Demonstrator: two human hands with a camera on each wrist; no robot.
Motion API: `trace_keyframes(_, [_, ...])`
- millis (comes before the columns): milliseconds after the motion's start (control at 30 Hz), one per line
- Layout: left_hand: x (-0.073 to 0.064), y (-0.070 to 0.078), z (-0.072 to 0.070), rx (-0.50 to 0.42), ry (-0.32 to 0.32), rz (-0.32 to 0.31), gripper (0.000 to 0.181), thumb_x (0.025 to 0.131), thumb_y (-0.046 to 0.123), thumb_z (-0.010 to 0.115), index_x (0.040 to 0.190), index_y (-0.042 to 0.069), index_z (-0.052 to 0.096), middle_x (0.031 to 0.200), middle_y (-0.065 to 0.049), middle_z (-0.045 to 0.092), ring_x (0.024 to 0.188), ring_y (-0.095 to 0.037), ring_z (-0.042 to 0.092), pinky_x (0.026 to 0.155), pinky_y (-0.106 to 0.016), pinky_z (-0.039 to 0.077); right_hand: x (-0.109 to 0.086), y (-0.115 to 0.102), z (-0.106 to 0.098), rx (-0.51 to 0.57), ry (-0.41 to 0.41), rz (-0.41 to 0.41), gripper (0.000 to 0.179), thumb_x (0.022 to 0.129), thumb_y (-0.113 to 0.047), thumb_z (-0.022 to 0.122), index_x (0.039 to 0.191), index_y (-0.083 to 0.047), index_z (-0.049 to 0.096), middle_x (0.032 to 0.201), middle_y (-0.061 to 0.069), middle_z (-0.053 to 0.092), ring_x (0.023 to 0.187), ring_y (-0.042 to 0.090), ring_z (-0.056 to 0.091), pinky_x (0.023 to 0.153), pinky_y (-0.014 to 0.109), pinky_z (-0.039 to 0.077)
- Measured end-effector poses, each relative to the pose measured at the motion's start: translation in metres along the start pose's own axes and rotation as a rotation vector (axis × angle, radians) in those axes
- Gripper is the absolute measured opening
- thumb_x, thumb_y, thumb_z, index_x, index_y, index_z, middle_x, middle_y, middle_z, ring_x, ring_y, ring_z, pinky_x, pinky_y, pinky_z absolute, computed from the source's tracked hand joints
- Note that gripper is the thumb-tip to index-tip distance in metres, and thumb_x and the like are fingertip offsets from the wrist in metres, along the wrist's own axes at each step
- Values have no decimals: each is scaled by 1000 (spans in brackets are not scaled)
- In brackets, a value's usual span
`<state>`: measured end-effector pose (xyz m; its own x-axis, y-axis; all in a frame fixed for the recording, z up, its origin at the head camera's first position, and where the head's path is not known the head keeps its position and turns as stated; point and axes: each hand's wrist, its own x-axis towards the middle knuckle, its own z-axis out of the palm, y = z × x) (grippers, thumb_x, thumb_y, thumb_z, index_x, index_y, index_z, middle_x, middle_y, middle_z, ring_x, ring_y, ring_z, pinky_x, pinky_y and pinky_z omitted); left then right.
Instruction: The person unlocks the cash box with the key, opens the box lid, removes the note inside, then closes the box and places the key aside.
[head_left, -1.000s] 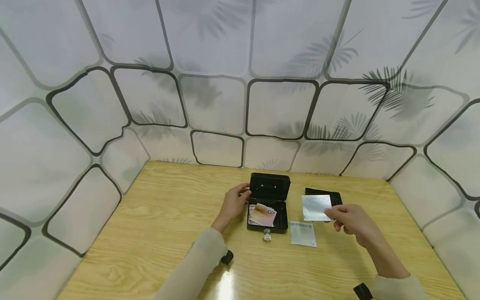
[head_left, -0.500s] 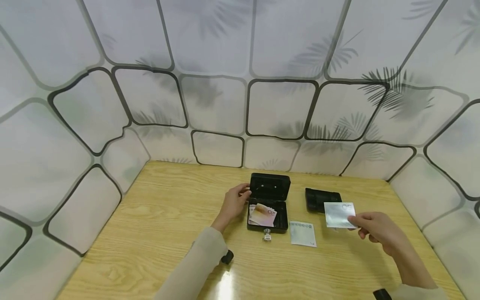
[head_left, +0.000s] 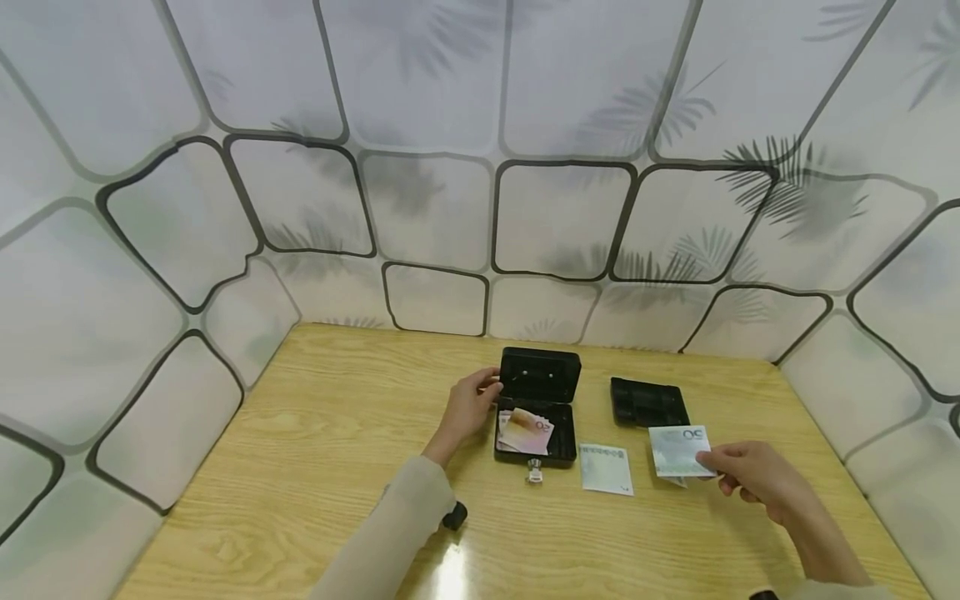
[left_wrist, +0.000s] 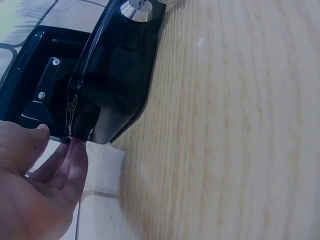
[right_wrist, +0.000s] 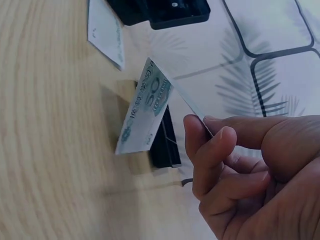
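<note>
A small black cash box (head_left: 535,458) stands with its lid (head_left: 538,375) raised and several pinkish banknotes (head_left: 525,431) inside. My left hand (head_left: 468,408) is at the box's left side by the hinge. In the left wrist view its thumb (left_wrist: 41,132) overlaps the lid's edge and the other fingers (left_wrist: 75,162) reach the corner. My right hand (head_left: 753,475) pinches a folded, pale green banknote (head_left: 678,452) marked 50 between thumb and fingers, above the table. The note hangs bent in the right wrist view. A flat pale banknote (head_left: 606,469) lies right of the box.
Behind the held note lies a black compartmented tray (head_left: 648,403) on the wooden table (head_left: 360,400). A silver lock (head_left: 534,471) juts from the box's front. A patterned wall (head_left: 435,208) rises behind and at both sides.
My right hand has moved right and nearer to me with the banknote, which now shows its fold. More of the black tray is uncovered. My left hand stays at the box.
</note>
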<state>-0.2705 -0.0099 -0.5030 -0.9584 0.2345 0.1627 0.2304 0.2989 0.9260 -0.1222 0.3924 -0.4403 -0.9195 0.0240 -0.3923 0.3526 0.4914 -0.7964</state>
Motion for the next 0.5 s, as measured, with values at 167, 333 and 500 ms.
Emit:
trace_keyframes(167, [0,-1,0,-3,1,-5,29,104,3,60,132,-3,65,118,-23,71,95,-32,73,78,-35,64,4,6,6,9,-48,-30,32,106,-24,61,107,6,72,67,-1,58,55,6,45,49,19,38])
trace_keyframes(333, [-1,0,0,-8,1,-11,29,105,3,59,133,-3,65,118,-23,71,95,-32,73,77,-35,64,7,10,14,27,-68,-21,30,106,-22,60,106,5,72,68,0,62,53,4,44,47,19,36])
trace_keyframes(500, [-1,2,-1,-7,0,-12,30,105,4,59,133,-3,65,119,-24,71,96,-32,73,78,-36,64,8,15,21,44,-67,12,27,105,-21,61,98,3,73,66,0,63,53,5,45,46,18,35])
